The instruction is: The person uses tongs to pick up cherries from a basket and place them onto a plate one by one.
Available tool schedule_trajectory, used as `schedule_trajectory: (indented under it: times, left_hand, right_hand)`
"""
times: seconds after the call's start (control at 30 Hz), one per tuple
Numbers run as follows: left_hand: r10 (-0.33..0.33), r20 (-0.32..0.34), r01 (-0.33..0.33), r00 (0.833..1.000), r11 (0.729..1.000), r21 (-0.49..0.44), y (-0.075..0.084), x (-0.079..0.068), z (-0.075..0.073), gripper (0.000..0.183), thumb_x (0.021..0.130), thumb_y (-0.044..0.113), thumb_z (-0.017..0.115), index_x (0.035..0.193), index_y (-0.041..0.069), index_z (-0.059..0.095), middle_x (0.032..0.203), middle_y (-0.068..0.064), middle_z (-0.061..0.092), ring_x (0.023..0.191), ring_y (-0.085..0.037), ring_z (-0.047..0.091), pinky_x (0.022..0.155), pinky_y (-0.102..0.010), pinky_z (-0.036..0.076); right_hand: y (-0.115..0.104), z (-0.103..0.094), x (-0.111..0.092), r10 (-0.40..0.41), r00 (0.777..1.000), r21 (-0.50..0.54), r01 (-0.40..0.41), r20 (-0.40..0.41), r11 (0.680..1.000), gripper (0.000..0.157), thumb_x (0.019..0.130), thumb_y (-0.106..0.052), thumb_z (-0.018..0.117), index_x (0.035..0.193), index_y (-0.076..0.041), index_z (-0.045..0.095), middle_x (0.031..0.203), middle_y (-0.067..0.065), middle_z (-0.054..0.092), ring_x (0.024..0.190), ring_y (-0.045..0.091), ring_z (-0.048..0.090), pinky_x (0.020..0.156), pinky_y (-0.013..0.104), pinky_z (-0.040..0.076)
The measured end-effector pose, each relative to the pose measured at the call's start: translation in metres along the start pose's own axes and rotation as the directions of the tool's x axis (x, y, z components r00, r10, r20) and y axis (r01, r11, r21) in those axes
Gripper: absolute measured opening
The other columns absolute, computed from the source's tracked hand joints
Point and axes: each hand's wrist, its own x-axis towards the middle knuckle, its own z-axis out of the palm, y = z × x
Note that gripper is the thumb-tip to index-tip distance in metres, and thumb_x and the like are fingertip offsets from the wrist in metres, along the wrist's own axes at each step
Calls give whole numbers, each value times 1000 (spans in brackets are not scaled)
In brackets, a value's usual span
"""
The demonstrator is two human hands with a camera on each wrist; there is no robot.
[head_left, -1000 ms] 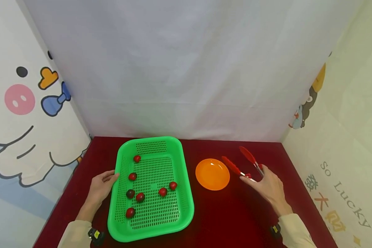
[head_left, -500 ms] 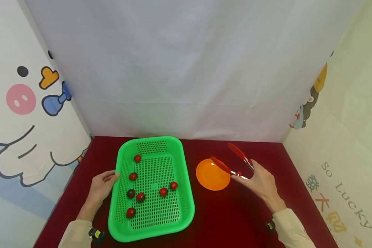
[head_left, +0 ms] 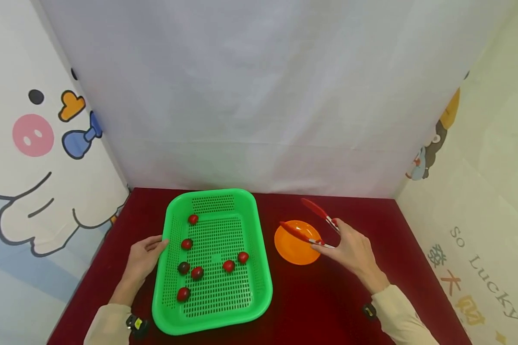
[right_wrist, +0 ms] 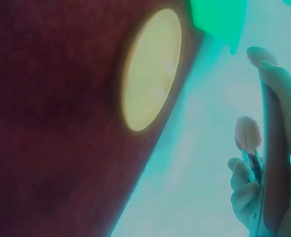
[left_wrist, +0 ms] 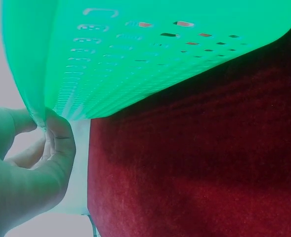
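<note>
My left hand (head_left: 143,261) pinches the left rim of a green perforated plastic basket (head_left: 265,282); in the left wrist view, thumb and fingers close on the rim. Inside the basket lie several small red fruits like cherry tomatoes (head_left: 197,273), one of them darker (head_left: 183,268). My right hand (head_left: 355,251) holds a pair of tongs (head_left: 293,231) with red tips and metal arms. The tongs' arms are spread, with nothing between them. Their nearer tip hangs above an orange plate (head_left: 298,254) right of the basket. The tongs' handles are mostly hidden by the hand.
A dark red cloth covers the table (head_left: 319,306). A white curtain (head_left: 259,120) rises behind it. Printed sheets with cartoon figures stand at the left (head_left: 26,201) and right (head_left: 470,239) sides.
My right hand has carried the tongs leftward, from right of the orange plate to partly over it. The tongs stay spread. My left hand keeps its grip on the basket rim.
</note>
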Motion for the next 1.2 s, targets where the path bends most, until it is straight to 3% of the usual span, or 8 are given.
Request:
schedule_trajectory:
  times: [0.23,0.57,0.7,0.83,1.03,1.2]
  left_hand:
    - [3,4,-3,1000,1000,-3,0,1,0,55,108,31,56,144,-11,50,136,-33,58,105,-29,68,76,-23,56]
    - [7,4,-7,1000,1000,-4,-1,2,-1,57,108,31,56,144,-12,49,136,-34,57,110,-35,66,76,-22,56]
    - [17,3,-17,1000,1000,-2,0,1,0,56,108,30,56,144,-13,49,136,-34,57,113,-37,65,75,-21,55]
    - [20,1,-20,1000,1000,0,-1,1,0,56,108,30,56,144,-13,49,136,-34,57,115,-39,63,76,-22,55]
    - [20,-3,-20,1000,1000,1,-2,1,0,57,108,30,56,144,-13,49,135,-34,57,118,-42,61,79,-25,57]
    - [19,-3,-19,1000,1000,-8,-2,2,0,56,108,30,56,144,-13,49,134,-33,58,116,-40,62,78,-23,56]
  right_hand:
    - [-14,2,4,-64,998,8,64,18,998,88,68,-53,94,127,5,62,107,18,73,75,26,66,65,42,61]
    - [-38,6,11,-151,987,21,150,58,988,84,69,-57,92,124,0,65,101,9,74,66,14,57,57,27,53]
    - [-45,10,13,-199,978,24,198,68,980,80,69,-58,91,121,-3,66,93,6,72,63,12,52,53,24,47]
    - [-53,11,18,-262,961,35,260,84,965,70,69,-57,91,111,-9,63,78,-4,61,59,9,42,49,21,40]
    - [-65,14,28,-351,932,8,352,94,936,68,68,-56,92,108,-10,62,85,-3,68,64,13,56,51,22,46]
    - [-75,15,34,-368,919,-17,373,139,927,76,66,-58,93,115,-7,65,97,2,74,73,17,66,55,25,50]
